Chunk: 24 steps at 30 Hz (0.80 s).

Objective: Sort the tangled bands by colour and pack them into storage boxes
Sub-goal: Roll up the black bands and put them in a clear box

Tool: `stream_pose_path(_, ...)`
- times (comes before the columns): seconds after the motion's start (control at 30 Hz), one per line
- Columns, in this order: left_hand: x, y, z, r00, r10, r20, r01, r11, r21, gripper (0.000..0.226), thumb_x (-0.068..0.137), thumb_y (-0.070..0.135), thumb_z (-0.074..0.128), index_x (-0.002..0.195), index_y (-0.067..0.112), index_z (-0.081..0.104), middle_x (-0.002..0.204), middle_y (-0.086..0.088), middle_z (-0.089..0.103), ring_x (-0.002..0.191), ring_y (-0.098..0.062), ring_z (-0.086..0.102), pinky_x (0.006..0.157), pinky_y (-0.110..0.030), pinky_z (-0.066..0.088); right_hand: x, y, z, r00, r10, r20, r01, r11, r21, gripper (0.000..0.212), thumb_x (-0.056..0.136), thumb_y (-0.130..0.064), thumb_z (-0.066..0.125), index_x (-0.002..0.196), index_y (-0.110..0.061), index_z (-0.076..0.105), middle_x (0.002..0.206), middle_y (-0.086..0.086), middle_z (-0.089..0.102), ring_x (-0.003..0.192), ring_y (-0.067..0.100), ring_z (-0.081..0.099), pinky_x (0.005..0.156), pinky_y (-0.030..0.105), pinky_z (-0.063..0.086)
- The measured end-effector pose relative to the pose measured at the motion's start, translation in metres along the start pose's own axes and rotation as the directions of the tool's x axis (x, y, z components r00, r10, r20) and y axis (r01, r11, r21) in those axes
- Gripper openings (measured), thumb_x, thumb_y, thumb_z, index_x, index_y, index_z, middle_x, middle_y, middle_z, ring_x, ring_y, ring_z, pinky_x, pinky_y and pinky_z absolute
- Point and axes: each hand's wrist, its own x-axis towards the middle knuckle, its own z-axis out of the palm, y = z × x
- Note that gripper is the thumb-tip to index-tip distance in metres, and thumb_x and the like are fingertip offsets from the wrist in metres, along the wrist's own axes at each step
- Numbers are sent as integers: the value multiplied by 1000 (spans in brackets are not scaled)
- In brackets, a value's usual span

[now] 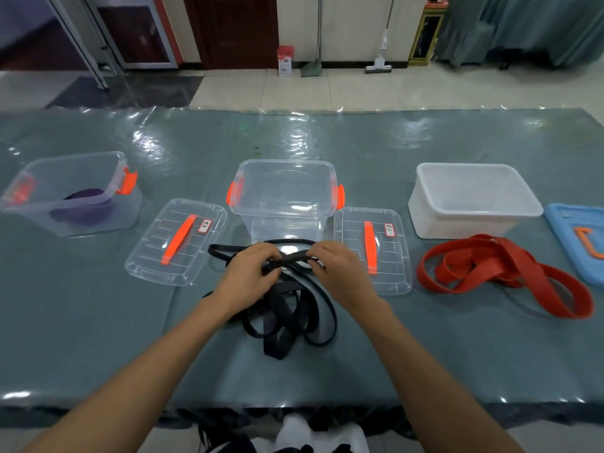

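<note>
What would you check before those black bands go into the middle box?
1. Both hands grip the black bands: left hand and right hand pinch one strand. Ok.
2. Black bands untangled: loops cross on the table. Not ok.
3. Middle clear box open and empty. Ok.
4. Its lid off, beside it. Ok.
5. Red bands kept apart from black. Ok.
6. No stray colour hidden in the black pile. Cannot tell.

Both arms extended, left grip (250, 269) and right grip (336, 266) pinching.
</note>
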Motion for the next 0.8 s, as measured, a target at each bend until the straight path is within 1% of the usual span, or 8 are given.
stream_pose_path(0.17, 1, 18, 10, 972, -227, 66, 236, 943, -234, 31, 83, 23, 81, 110, 27, 65, 99, 16, 72, 92, 4, 66, 86, -17, 51, -5, 6, 2, 991, 41, -131, -40, 999, 5, 4, 88, -5, 68, 92, -6, 68, 90, 4, 65, 74, 21, 61, 64, 35, 54)
stream_pose_path(0.23, -1, 25, 14, 964, -258, 67, 265, 904, -334, 41, 82, 20, 82, 121, 23, 68, 102, 14, 75, 96, 5, 68, 92, -21, 53, -7, 5, 5, 972, 159, -175, -145, 985, 88, 6, 86, -6, 72, 90, -7, 69, 86, 3, 66, 72, 19, 62, 65, 36, 55)
stream_pose_path(0.3, -2, 30, 20, 957, -283, 56, 279, 857, -434, 42, 82, 13, 82, 121, 25, 71, 105, 11, 77, 101, 1, 70, 96, -26, 55, -8, -3, 7, 920, 343, -188, -288, 920, 266, 5, 84, -10, 75, 88, -10, 72, 83, -1, 69, 73, 13, 65, 70, 32, 56)
stream_pose_path(0.4, -1, 40, 25, 934, -351, 63, 319, 741, -591, 38, 81, 3, 80, 112, 24, 73, 101, 9, 78, 100, -5, 73, 94, -26, 57, -5, -18, 7, 791, 608, -69, -472, 678, 563, 2, 82, -15, 77, 83, -15, 77, 75, -7, 73, 71, 4, 70, 71, 23, 58)
stream_pose_path(0.47, 1, 44, 26, 923, -379, 60, 318, 669, -671, 34, 81, 0, 80, 111, 14, 74, 101, 3, 79, 99, -12, 74, 94, -28, 58, -2, -24, 9, 706, 704, 72, -533, 461, 710, 2, 80, -15, 78, 81, -13, 78, 73, -1, 75, 72, 13, 74, 74, 33, 62)
stream_pose_path(0.53, 2, 46, 25, 919, -392, 43, 307, 644, -701, 34, 80, -1, 80, 112, 8, 74, 100, -1, 79, 98, -15, 74, 92, -28, 58, 0, -27, 9, 632, 745, 212, -563, 253, 787, 5, 80, -14, 79, 80, -9, 78, 76, 7, 76, 76, 26, 75, 78, 43, 63)
stream_pose_path(0.63, 1, 43, 22, 922, -387, 27, 309, 691, -653, 33, 80, 5, 82, 112, 12, 75, 101, 2, 79, 98, -12, 74, 93, -29, 58, -1, -27, 11, 599, 743, 299, -630, 207, 748, 8, 77, -18, 82, 75, -11, 78, 75, 8, 76, 75, 24, 74, 82, 43, 62)
stream_pose_path(0.8, -2, 37, 19, 944, -329, 30, 287, 772, -567, 36, 80, 15, 84, 114, 20, 75, 103, 7, 78, 99, -9, 73, 96, -36, 57, -2, -27, 9, 618, 697, 363, -625, 156, 765, 10, 80, -13, 80, 78, -3, 77, 78, 15, 75, 72, 23, 70, 79, 37, 61)
